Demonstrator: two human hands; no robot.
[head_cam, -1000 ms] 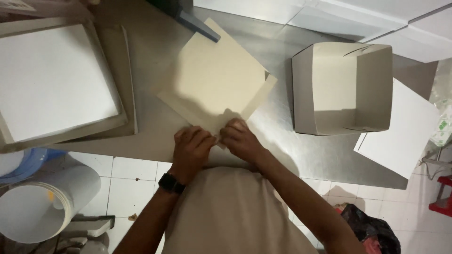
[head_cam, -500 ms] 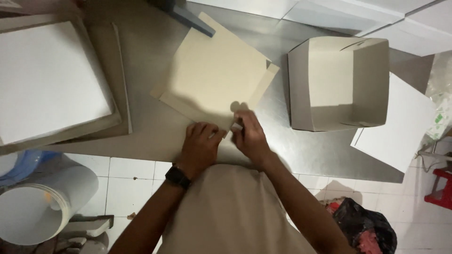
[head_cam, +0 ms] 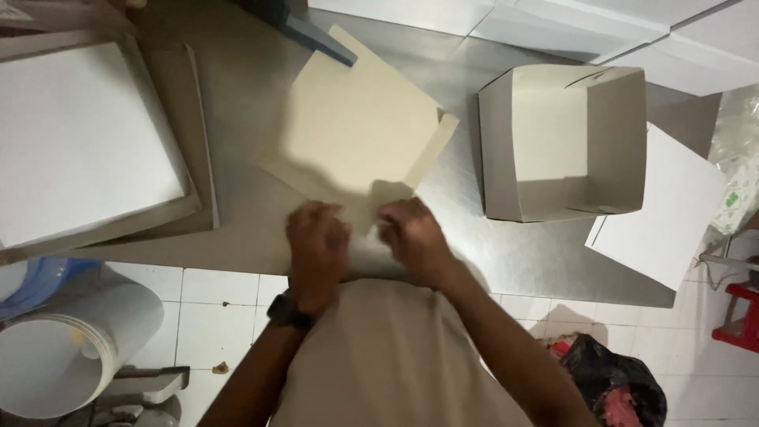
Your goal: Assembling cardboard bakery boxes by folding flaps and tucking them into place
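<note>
A flat beige cardboard box blank (head_cam: 360, 134) lies on the steel table (head_cam: 245, 95) in front of me. My left hand (head_cam: 316, 237) and my right hand (head_cam: 411, 233) are close together at its near corner, fingers curled on the near flap and pressing it. The grip itself is blurred. A black watch sits on my left wrist. To the right stands a folded open cardboard box (head_cam: 565, 142), lid flap hanging toward the right.
A stack of flat white-faced box blanks (head_cam: 83, 134) fills the table's left side. A grey bar (head_cam: 312, 35) sticks out over the blank's far edge. On the tiled floor are a white bucket (head_cam: 59, 352) at left and a black bag (head_cam: 613, 383) at right.
Both hands have stayed at the blank's near corner, shifting slightly along the flap. The blank and the folded box have not moved on the table.
</note>
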